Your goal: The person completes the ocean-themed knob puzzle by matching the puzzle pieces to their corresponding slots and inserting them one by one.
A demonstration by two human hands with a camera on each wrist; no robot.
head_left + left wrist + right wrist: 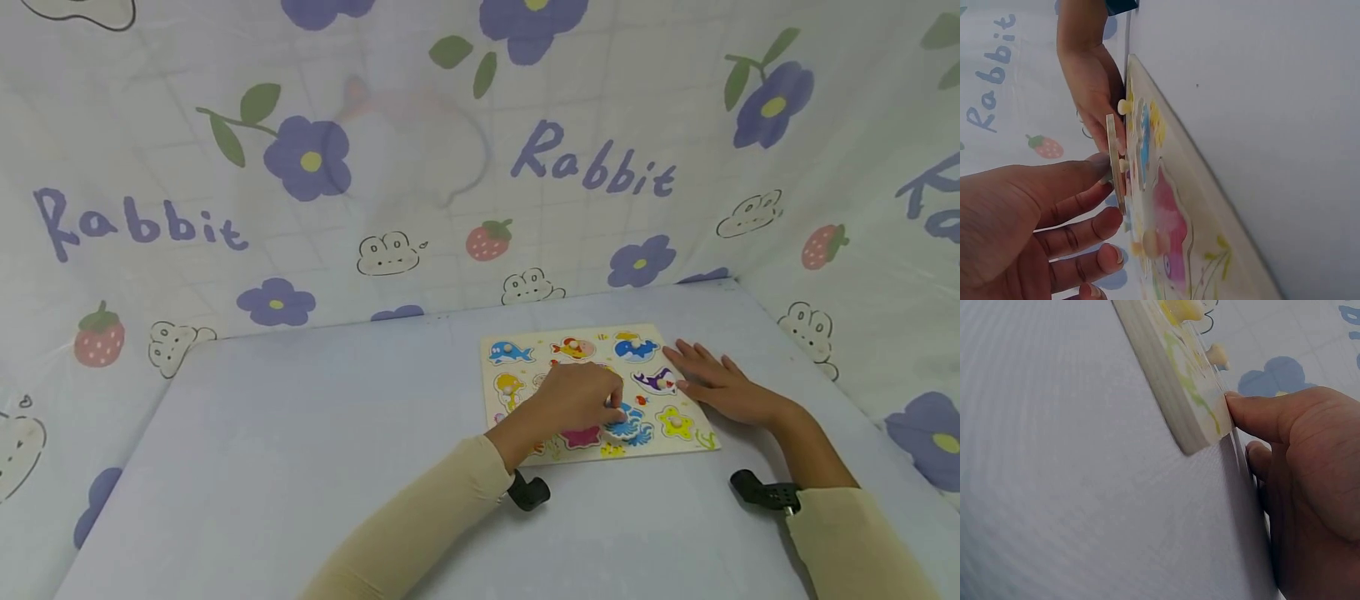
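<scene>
A wooden peg puzzle board [600,332] with colourful sea animals lies on the table. My left hand [577,398] is over its front part and pinches a flat puzzle piece [1115,164] between thumb and fingers. The piece stands edge-on in the left wrist view; from the head it looks blue, close over another blue shape on the board. A pink piece [581,437] with a knob sits beside it. My right hand [731,393] rests on the table at the board's right side, fingers spread, its thumb [1260,415] at the board's edge.
A yellow starfish piece [677,422] and a purple piece [656,381] are on the board's right side. Whale and fish pieces line its back row. Behind the white table [315,417] hangs a printed curtain [420,150].
</scene>
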